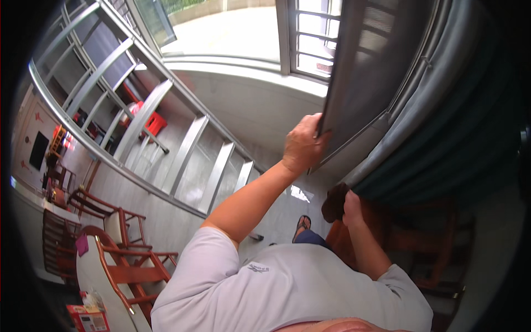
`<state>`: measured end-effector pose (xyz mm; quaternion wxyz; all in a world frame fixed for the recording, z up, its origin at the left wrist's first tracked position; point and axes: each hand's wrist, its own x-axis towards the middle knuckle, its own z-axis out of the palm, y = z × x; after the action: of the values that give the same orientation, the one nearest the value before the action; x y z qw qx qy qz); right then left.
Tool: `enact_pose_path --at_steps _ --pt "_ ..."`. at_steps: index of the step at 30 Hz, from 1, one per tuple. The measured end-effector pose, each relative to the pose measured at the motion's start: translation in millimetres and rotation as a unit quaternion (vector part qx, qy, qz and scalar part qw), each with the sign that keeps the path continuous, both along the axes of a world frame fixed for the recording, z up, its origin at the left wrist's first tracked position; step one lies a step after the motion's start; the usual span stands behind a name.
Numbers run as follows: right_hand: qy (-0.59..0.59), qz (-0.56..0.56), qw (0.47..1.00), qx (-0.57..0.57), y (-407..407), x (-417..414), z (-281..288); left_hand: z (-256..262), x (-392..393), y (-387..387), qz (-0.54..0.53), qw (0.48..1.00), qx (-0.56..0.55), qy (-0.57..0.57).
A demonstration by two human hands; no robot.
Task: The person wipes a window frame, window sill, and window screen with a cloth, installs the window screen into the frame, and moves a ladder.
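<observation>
My left hand (305, 143) is closed around the lower edge of a dark-framed window panel (369, 91), which looks like a mesh screen and stands swung inward from the window. A crumpled dark brown cloth (334, 203) is in my right hand (352, 209), held low near my body. Behind the panel, metal bars cross the window opening (313, 37). Just below the cloth is a reddish-brown wooden chair (375, 218), partly in shadow.
An aluminium stepladder (188, 153) stands close on my left. Dark teal curtains (448, 153) hang to the right. Beyond the ladder are a red plastic stool (155, 122) and wooden chairs (114, 224). A pale table (97, 265) with a red box (89, 317) lies lower left.
</observation>
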<state>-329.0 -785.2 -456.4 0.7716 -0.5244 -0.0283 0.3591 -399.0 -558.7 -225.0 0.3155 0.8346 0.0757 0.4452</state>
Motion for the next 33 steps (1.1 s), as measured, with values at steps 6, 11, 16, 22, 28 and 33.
enact_pose_path --at_steps 6,11,16,22,28,33 --pt "0.015 0.04 0.999 -0.014 -28.3 -4.8 -26.0 12.8 40.0 101.1 0.033 0.985 -0.135 0.101" --pt "0.003 0.092 0.991 0.098 15.4 26.5 45.3 -0.2 82.2 194.6 0.115 0.98 -0.093 0.134" --pt "-0.019 0.092 0.992 0.081 48.9 68.1 96.5 10.7 130.0 225.6 0.29 0.914 0.016 0.283" --pt "-0.165 0.081 0.983 0.004 126.9 118.0 184.1 20.5 156.3 281.4 0.177 0.85 -0.255 0.425" --pt "-0.566 0.029 0.822 -0.062 239.0 231.5 220.2 -59.0 107.2 246.2 0.206 0.935 -0.005 0.287" --pt "-0.579 0.039 0.81 -0.087 341.7 282.4 190.7 -169.1 -26.7 204.0 0.078 0.897 -0.163 0.404"
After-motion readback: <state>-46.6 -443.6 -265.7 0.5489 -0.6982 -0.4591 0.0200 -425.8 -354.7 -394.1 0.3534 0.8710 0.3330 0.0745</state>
